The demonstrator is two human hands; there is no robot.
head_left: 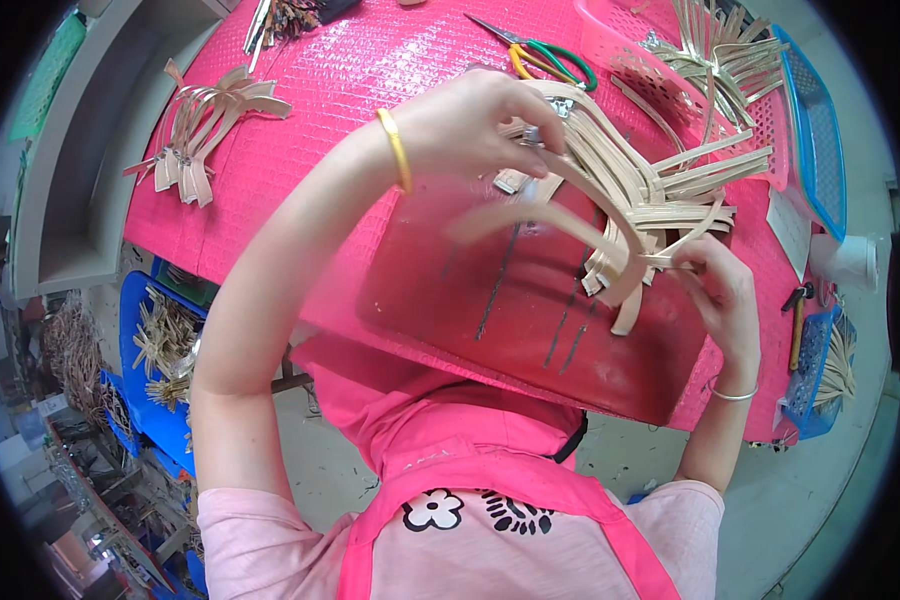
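A beige strap piece [610,195] with a small metal buckle at one end is stretched in an arc between my two hands. The buckle end is pinched in the fingers of my left hand [490,125], which wears a yellow wristband. Lower on the right, my right hand [720,290] has its thumb and fingers closed on a narrow end of the strap. One tail of the strap is smeared by motion. Behind and under it lies a pile of similar beige straps [660,185], partly on a dark red board [420,280] with dark lines.
Scissors [545,65] with green and yellow handles lie beyond my left hand. Pink [620,45] and blue [820,150] baskets stand far right, near more straps. Another strap bundle [195,135] lies on the pink table's left. A yellow-handled tool [797,330] is at right.
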